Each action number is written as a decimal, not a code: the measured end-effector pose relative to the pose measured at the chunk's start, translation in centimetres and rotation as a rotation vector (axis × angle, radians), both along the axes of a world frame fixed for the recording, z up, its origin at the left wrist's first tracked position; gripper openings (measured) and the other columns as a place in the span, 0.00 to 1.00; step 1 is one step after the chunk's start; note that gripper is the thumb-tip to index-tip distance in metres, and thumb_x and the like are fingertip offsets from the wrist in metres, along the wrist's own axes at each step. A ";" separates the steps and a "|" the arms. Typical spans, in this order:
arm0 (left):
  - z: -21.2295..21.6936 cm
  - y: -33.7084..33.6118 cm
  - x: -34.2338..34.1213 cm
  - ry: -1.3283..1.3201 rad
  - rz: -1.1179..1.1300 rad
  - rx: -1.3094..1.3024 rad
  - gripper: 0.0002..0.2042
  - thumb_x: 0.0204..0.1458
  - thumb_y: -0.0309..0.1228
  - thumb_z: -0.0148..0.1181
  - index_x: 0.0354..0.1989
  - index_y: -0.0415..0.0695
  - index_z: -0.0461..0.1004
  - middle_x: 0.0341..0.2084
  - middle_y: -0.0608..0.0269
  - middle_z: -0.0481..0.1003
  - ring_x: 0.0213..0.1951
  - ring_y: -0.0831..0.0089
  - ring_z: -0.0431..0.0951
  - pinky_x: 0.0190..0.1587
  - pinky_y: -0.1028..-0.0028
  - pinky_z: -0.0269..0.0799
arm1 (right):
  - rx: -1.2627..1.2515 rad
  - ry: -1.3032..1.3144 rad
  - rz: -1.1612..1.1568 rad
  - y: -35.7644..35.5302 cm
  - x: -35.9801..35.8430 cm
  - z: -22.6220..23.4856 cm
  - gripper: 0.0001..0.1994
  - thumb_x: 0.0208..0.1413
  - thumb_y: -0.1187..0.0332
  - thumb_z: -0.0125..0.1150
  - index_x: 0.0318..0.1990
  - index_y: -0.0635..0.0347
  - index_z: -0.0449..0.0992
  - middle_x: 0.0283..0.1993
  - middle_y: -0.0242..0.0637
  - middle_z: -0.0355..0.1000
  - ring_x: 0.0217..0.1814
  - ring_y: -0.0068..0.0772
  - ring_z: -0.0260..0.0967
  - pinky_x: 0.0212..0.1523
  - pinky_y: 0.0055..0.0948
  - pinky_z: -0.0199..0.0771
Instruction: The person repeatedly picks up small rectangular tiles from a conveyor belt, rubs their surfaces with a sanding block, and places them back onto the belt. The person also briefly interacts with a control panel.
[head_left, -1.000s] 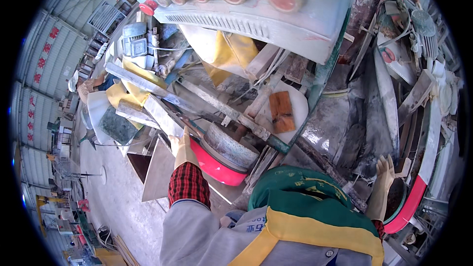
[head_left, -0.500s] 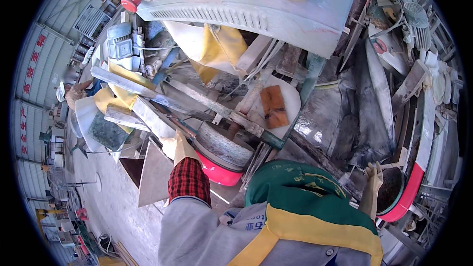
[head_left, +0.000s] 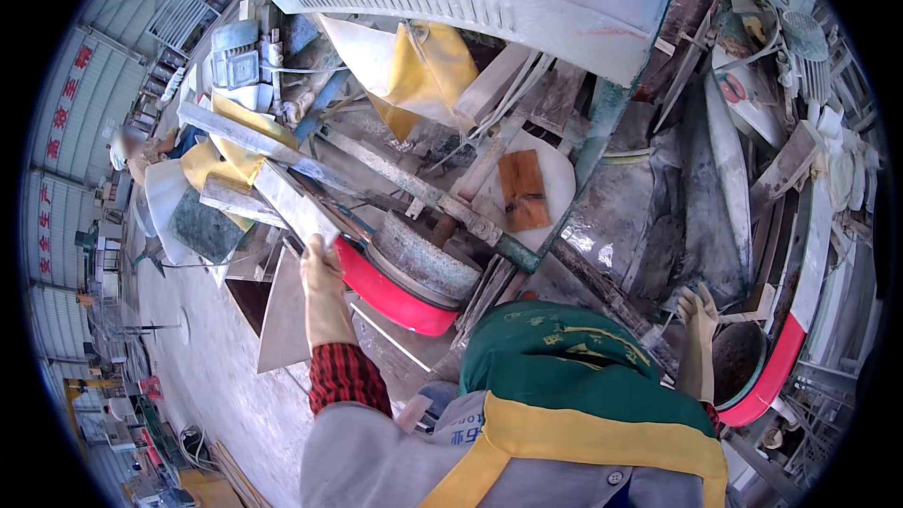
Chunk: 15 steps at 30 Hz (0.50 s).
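My left hand, in a pale glove with a red-and-black checked cuff, is closed around the edge where a curved guard turns from white to red. Behind that guard sits a worn, grey-crusted drum. On the right, my gloved right hand hovers beside a second dark drum, its fingers apart and nothing visible in them. A green-and-yellow apron over my grey sleeves covers the space between the hands.
A control box with several round knobs overhangs the far side. Yellow sheets, planks and a reddish-brown block lie among the machine bars. Another person is at the far left. A red guard curves along the right.
My left hand has drawn slightly left and turned upright, now showing its fingers at the guard's edge. My right hand has lifted a little with fingers spread. The view has shifted slightly.
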<state>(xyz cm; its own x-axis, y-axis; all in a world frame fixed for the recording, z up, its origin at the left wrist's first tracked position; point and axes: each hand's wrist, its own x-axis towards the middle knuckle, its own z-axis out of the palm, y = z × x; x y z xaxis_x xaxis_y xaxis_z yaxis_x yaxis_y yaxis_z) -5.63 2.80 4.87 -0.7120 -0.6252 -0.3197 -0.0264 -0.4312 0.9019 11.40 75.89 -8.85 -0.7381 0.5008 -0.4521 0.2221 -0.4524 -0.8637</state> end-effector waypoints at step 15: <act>4.8 33.2 4.2 -0.038 -1.204 0.415 0.15 0.60 0.38 0.58 0.49 0.41 0.72 0.44 0.63 0.77 0.44 0.75 0.79 0.47 0.73 0.78 | 0.078 0.343 0.778 -18.2 -11.1 20.4 0.43 0.52 0.71 0.67 0.73 0.53 0.47 0.56 0.50 0.71 0.53 0.34 0.71 0.54 0.33 0.70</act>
<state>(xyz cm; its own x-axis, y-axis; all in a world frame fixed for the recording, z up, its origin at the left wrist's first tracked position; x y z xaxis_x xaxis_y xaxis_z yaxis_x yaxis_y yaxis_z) -1.42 35.97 9.71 -0.7436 0.5585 -0.3676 -0.6185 -0.3656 0.6956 0.34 57.70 11.50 -0.9746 -0.1850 -0.1261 0.1656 -0.2162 -0.9622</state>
